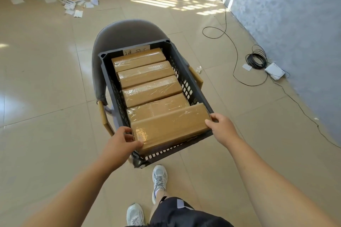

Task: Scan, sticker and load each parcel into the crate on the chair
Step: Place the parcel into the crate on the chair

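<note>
A dark grey slotted crate [186, 79] sits on a grey chair [127, 31] in front of me. Several brown parcels wrapped in clear tape lie side by side inside it. The nearest parcel [171, 127] sits tilted at the crate's near end, raised above the rim. My left hand [120, 143] grips its left end, fingers curled round the lower corner. My right hand [222, 127] holds its right end, thumb on the top edge. A white paper label [136, 50] with handwriting is stuck on the crate's far wall.
Torn paper scraps [72, 0] litter the tiled floor at the far left. A black cable [256, 59] coils beside a white box [275, 71] along the grey wall on the right. My feet in white sneakers [159, 180] stand just below the crate.
</note>
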Demonstrator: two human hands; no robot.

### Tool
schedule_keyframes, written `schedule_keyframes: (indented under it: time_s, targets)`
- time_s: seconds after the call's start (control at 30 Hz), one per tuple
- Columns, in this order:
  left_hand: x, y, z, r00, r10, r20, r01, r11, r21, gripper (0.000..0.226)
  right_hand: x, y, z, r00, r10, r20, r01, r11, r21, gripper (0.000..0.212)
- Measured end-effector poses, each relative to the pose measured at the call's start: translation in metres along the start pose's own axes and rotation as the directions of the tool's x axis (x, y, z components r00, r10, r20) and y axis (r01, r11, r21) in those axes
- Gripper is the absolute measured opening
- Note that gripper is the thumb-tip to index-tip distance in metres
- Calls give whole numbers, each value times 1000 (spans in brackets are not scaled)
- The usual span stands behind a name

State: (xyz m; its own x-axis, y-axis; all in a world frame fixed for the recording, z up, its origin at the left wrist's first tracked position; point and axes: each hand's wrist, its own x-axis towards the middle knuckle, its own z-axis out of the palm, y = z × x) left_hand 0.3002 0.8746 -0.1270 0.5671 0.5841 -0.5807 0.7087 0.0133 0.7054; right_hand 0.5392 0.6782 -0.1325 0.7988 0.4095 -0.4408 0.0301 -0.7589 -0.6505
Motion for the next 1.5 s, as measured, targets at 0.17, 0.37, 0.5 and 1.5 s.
schedule_keyframes:
  time_s: [0.17,0.37,0.5,1.5]
  targets:
    - [11,-6,16,997,-56,-61,67,978,195,52,9,3,14,998,5,55,10,963,-269,42]
    - [29,-3,25,992,-110,-63,127,879,461,34,26,-5,26,977,44,208,82,824,-560,30]
    - [39,6,25,995,-97,10,69,777,626,34,34,-15,32,935,95,342,169,730,-662,31]
    - [13,68,-13,729,320,605,-677,213,704,40,-196,-11,29,936,337,-96,-350,875,-335,50]
